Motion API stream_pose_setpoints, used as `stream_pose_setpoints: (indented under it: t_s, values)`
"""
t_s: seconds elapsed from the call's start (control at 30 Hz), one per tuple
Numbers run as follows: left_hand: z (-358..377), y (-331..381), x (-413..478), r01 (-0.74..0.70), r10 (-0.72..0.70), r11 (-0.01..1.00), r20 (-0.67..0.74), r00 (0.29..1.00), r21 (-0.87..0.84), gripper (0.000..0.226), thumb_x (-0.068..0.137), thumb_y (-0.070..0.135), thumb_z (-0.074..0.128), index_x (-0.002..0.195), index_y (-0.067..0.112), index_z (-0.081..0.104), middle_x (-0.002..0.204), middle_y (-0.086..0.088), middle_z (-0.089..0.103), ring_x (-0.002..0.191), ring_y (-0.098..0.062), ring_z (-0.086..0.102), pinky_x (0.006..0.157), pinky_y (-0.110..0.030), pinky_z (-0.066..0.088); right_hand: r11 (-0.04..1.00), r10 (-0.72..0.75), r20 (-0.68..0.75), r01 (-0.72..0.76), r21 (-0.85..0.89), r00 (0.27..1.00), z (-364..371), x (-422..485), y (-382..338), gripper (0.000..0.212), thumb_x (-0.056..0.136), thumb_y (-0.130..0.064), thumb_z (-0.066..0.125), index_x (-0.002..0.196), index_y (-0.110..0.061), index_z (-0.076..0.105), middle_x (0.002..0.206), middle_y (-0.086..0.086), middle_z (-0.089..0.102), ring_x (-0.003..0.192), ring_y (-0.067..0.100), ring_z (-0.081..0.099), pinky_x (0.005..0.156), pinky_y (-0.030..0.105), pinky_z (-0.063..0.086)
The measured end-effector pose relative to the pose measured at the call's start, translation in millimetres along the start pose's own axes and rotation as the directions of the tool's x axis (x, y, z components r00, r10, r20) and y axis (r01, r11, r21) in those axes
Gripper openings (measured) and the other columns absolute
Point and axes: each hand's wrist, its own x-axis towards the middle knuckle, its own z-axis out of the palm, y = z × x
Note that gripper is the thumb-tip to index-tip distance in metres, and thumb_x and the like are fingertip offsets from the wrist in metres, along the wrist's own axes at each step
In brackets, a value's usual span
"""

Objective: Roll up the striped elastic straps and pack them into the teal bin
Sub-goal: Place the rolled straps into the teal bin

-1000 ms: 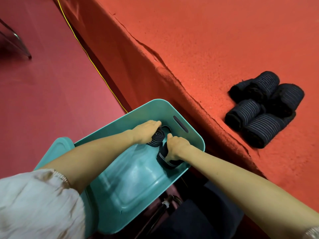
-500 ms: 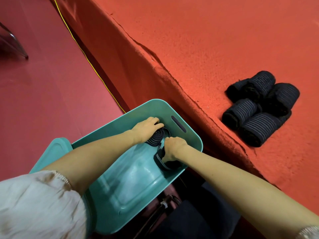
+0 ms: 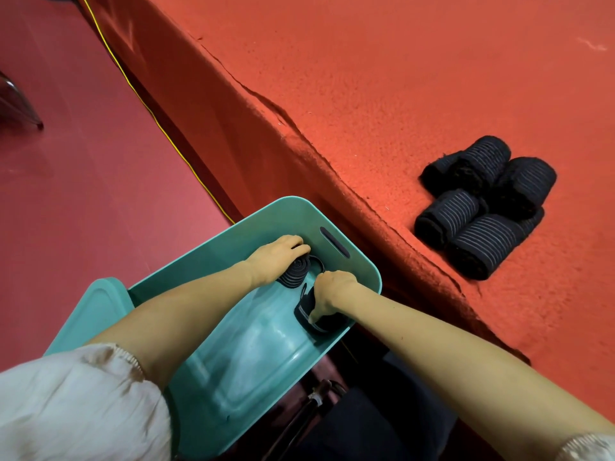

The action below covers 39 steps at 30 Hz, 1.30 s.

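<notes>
Teal bin near. Right hand clamps strap roll against the right wall. Left hand curls over second roll, nudged slightly farther than a second ago. Both look seated. Rolled pile waits far right on red table. Path looks unobstructed.

Items shown: one teal bin, one flat teal piece and one red table. Two rolled straps sit in the bin, a far roll and a near roll, with the left hand on the first and the right hand on the second. The table cluster shows four countable rolls; others behind are too hidden to count.
</notes>
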Motion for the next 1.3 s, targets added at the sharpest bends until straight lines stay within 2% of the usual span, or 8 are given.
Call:
stream_pose_setpoints:
  t_s: [0.07, 0.3, 0.63, 0.8, 0.93, 1.03, 1.1, 1.3]
  values:
    - [0, -2, -2, -0.006, 0.006, 1.000, 0.005, 1.000, 0.011, 0.044, 0.097, 0.019, 0.044, 0.140, 0.022, 0.036, 0.143, -0.002, 0.031, 0.131, -0.024, 0.034, 0.101, -0.034, 0.038, 1.000, 0.002, 0.005, -0.002, -0.002, 1.000, 1, 1, 1, 0.076, 0.079, -0.056, 0.068, 0.134, -0.007, 0.047, 0.136, 0.007, 0.051, 0.123, 0.027, 0.051, 0.096, 0.036, 0.043]
    - [-12, -3, -6, 0.039, -0.037, 0.997, 0.031, 0.999, -0.065, 0.059, 0.093, 0.004, 0.039, 0.148, 0.016, 0.022, 0.151, -0.010, 0.020, 0.138, -0.026, 0.023, 0.108, -0.036, 0.032, 1.000, -0.026, -0.029, 0.026, -0.008, 0.999, 4, 5, -2, 0.095, 0.076, -0.057, 0.070, 0.144, -0.007, 0.027, 0.143, 0.013, 0.038, 0.130, 0.029, 0.043, 0.102, 0.040, 0.039]
    - [-28, 0, -20, 0.021, -0.022, 0.999, 0.073, 0.997, 0.027, 0.060, 0.093, 0.003, 0.033, 0.149, 0.019, 0.017, 0.153, -0.009, 0.015, 0.136, -0.027, 0.025, 0.104, -0.038, 0.035, 0.998, -0.054, -0.032, 0.053, -0.025, 0.998, -3, -4, 2, 0.077, 0.079, -0.052, 0.071, 0.137, -0.008, 0.043, 0.138, 0.009, 0.047, 0.124, 0.028, 0.050, 0.095, 0.036, 0.044]
    - [-45, 7, -23, 0.017, -0.022, 0.998, 0.082, 0.996, 0.066, 0.066, 0.079, -0.006, 0.051, 0.140, 0.013, 0.035, 0.137, -0.012, 0.036, 0.126, -0.031, 0.037, 0.094, -0.037, 0.042, 0.993, -0.111, -0.221, 0.116, 0.007, 0.969, -18, -26, 11, 0.061, 0.087, -0.041, 0.064, 0.135, -0.010, 0.043, 0.133, 0.012, 0.048, 0.120, 0.031, 0.052, 0.091, 0.037, 0.044]
    - [-86, 36, -30, 0.056, -0.071, 0.996, 0.216, 0.974, 0.075, 0.050, 0.080, 0.022, 0.067, 0.126, 0.021, 0.049, 0.120, -0.002, 0.051, 0.112, -0.023, 0.051, 0.082, -0.037, 0.046, 0.959, -0.267, -0.426, 0.284, -0.025, 0.865, -23, -72, 40, 0.051, 0.090, -0.039, 0.059, 0.131, -0.013, 0.044, 0.124, 0.009, 0.051, 0.116, 0.030, 0.052, 0.091, 0.039, 0.045]
    - [-114, 65, -43, 0.021, -0.031, 0.999, 0.205, 0.978, 0.048, 0.043, 0.082, 0.035, 0.067, 0.122, 0.024, 0.053, 0.117, 0.003, 0.055, 0.109, -0.018, 0.053, 0.085, -0.034, 0.045, 0.926, -0.343, -0.625, 0.363, -0.101, 0.701, -10, -119, 73, 0.044, 0.088, -0.033, 0.063, 0.125, -0.012, 0.055, 0.116, 0.008, 0.057, 0.106, 0.030, 0.056, 0.087, 0.040, 0.050]
    - [-130, 91, -52, -0.036, 0.031, 0.999, 0.157, 0.987, 0.030, 0.039, 0.084, 0.036, 0.066, 0.120, 0.024, 0.055, 0.117, 0.007, 0.057, 0.108, -0.016, 0.055, 0.088, -0.034, 0.046, 0.926, -0.305, -0.743, 0.366, -0.087, 0.596, 7, -150, 100, 0.038, 0.083, -0.029, 0.067, 0.115, -0.009, 0.062, 0.110, 0.010, 0.062, 0.098, 0.030, 0.061, 0.083, 0.038, 0.053]
    - [-155, 204, -46, -0.364, 0.356, 0.929, -0.104, 0.929, -0.074, 0.022, 0.085, 0.030, 0.066, 0.107, 0.027, 0.062, 0.103, 0.013, 0.062, 0.092, -0.008, 0.059, 0.085, -0.034, 0.048, 0.972, 0.033, -0.858, 0.185, 0.148, 0.513, 71, -242, 180, 0.040, 0.091, -0.037, 0.052, 0.120, -0.012, 0.061, 0.123, 0.008, 0.058, 0.112, 0.023, 0.053, 0.098, 0.030, 0.040]
